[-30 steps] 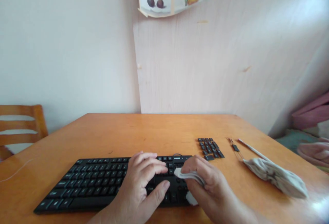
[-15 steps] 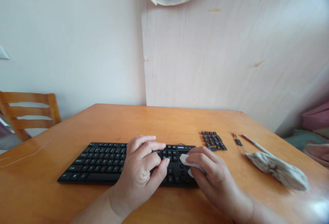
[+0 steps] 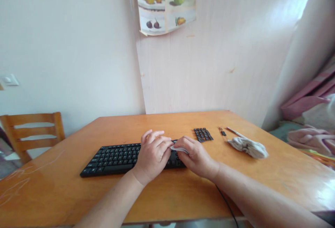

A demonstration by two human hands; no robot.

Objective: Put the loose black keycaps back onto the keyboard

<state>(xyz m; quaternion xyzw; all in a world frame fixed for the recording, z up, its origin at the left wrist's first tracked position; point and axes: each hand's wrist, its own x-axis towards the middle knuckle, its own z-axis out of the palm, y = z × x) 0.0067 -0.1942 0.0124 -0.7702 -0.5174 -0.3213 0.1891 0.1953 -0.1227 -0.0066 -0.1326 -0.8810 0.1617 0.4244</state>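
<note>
A black keyboard (image 3: 115,158) lies on the wooden table in front of me. Over its right part, my right hand (image 3: 195,156) pinches a folded white cloth (image 3: 180,149) between thumb and fingers. My left hand (image 3: 154,154) is beside it, thumb and index fingertips meeting at the cloth's left edge while the other fingers stretch out. Both hands cover much of the keyboard's right side. Several loose black keycaps (image 3: 203,134) are laid out in rows beyond my right hand.
Right of the keycaps lie a small dark tool with wire ends (image 3: 223,133), a thin pale stick (image 3: 235,132) and a crumpled grey cloth (image 3: 248,147). A black cable (image 3: 227,203) hangs over the table's front edge. A wooden chair (image 3: 35,130) stands at the left.
My head view has tilted up and drawn back, showing more wall and both forearms. My left hand has come closer to my right, its fingertips now at the white cloth.
</note>
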